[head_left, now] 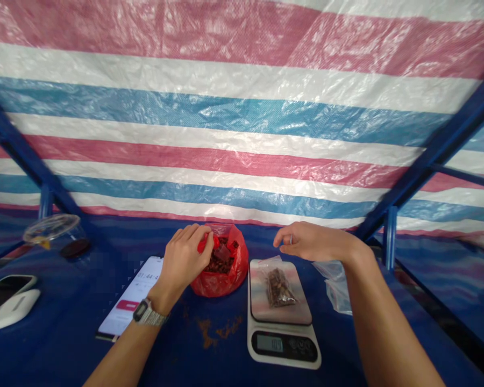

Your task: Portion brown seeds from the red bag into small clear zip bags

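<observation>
My left hand (187,250) is closed at the left rim of a red plastic bag (239,269), gripping its red plastic. Inside the bag lie dark brown dried pieces (220,264), with a small dark red piece of plastic (222,251) on top. My right hand (304,240), a ring on one finger, hangs above the far edge of a white digital scale (252,333). Its fingers are loosely bent and apart, holding nothing. On the scale's plate rests a small clear zip bag (280,287) of brown pieces. The display seems to read 109; any decimal point is unclear.
Clear empty zip bags (336,287) lie beneath my right forearm. A phone showing a timer (125,301) lies by my left wrist. Farther left are another phone (8,290), a white case (15,309) and a clear plastic cup (56,231). Brown crumbs (213,330) dot the blue table.
</observation>
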### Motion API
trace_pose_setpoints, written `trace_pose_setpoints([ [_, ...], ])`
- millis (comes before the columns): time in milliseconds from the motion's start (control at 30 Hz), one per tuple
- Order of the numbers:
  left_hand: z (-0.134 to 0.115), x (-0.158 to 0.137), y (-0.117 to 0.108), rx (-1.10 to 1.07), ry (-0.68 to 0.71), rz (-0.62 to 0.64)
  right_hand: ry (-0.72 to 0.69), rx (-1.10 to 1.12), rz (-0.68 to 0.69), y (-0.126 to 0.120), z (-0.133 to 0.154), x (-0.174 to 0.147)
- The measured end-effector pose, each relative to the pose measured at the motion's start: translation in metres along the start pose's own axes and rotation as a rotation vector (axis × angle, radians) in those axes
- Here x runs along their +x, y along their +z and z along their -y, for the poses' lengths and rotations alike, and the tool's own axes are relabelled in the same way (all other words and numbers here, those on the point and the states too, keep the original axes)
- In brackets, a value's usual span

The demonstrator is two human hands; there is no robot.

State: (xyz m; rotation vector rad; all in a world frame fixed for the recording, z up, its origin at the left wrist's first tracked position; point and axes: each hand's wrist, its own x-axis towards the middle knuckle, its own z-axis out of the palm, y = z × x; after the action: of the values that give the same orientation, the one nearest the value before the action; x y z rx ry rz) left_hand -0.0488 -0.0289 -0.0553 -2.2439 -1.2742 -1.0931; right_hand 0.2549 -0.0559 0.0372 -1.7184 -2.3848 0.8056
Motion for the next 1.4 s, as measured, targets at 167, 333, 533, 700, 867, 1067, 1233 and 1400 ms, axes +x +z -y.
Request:
trace_pose_setpoints([
  [167,-0.015,-0.002,-0.005,-0.058,0.093,-0.147,0.046,-0.130,0.100,0.013,-0.006,0.023],
  [333,-0.040,-0.009,-0.008,-0.177,0.138,-0.156,-0.039,-0.072,0.174,0.025,-0.012,0.034],
  [533,-0.054,-0.014,-0.005,-0.381,-0.112,0.152,-0.133,0.129,0.154,0.023,-0.002,0.025],
  [700,-0.084,-0.021,-0.006,-0.865,-0.583,0.293,-0.400,0.339,-0.038,0.018,0.030,0.020],
  [867,-0.115,-0.033,0.006,-1.228,-1.049,0.249,-0.427,0.439,-0.377,0.043,0.054,0.043],
  [1067,-0.125,-0.041,0.014,-1.596,-1.223,0.391,-0.328,0.460,-0.446,0.081,0.054,0.070],
  [1233,-0.126,-0.044,0.018,-1.690,-1.318,0.526,-0.274,0.438,-0.420,0.096,0.051,0.081],
  [1400,-0.123,-0.040,0.013,-1.656,-1.389,0.344,-0.256,0.419,-0.409,0.099,0.055,0.083],
])
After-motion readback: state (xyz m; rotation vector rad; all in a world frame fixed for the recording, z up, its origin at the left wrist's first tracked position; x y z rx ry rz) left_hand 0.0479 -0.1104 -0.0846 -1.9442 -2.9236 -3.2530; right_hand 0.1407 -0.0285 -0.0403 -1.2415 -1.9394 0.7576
